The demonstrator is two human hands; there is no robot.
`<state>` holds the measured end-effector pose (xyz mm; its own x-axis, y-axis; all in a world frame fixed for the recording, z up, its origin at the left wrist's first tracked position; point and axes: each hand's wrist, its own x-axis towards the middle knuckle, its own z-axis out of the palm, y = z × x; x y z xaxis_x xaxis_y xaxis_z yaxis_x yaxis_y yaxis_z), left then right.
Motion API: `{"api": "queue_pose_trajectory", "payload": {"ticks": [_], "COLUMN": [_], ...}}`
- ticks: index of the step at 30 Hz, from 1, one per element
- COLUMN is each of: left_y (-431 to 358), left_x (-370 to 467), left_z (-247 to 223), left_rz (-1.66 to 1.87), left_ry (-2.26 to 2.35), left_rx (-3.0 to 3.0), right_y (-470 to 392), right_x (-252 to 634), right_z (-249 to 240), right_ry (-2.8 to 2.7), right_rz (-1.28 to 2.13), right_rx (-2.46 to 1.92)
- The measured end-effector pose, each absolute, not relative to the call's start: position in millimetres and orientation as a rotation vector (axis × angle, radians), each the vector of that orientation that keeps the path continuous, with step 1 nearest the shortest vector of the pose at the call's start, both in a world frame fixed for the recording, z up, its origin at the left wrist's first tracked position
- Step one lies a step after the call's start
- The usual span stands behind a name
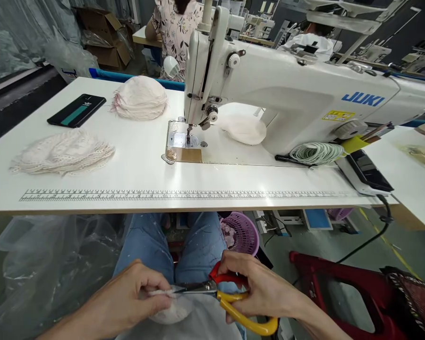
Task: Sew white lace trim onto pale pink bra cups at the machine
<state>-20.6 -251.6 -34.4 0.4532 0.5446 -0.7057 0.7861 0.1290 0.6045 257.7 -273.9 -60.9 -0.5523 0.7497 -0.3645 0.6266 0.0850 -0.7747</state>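
Note:
My left hand (pixel 138 297) pinches a small white fabric piece (pixel 173 311) above my lap, its edge between thumb and fingers. In my right hand (pixel 258 288) is a pair of scissors (pixel 233 302) with one red and one yellow handle. The scissor blades point left and reach the edge of the cloth beside my left fingertips. Exactly how far the blades are apart is hard to see. Part of the cloth is hidden behind my left fingers.
A white sewing machine (pixel 290 80) stands on the table (pixel 138 165). Lace-edged fabric pieces (pixel 63 151), a second fabric stack (pixel 140 97) and a black phone case (pixel 77 110) lie left. Another white piece (pixel 246 130) rests under the arm. Below are a purple basket (pixel 246 231) and a red stool (pixel 326 283).

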Motion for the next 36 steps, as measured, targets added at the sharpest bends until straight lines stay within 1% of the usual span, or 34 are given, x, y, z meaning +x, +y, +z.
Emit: {"api": "queue_pose_trajectory", "payload": {"ticks": [5,20,36], "left_y": [-251.0,-251.4,-250.6], "left_x": [-18.8,-17.0,-17.0], "left_z": [-31.6,-30.0,-27.4], "left_rz": [-0.269,-0.274,-0.274], "left_ry": [1.200,1.211,1.183], "left_rx": [1.530,1.546,1.524], "right_y": [-275.0,-275.5,-274.2], "right_x": [255.5,254.7,251.6], "right_z": [-56.2,-63.7,-53.2], "right_ry": [-2.202,-2.281,-2.335], "right_rz": [1.529,1.464,1.486], "right_rx": [-1.392,-1.329,-1.338]}}
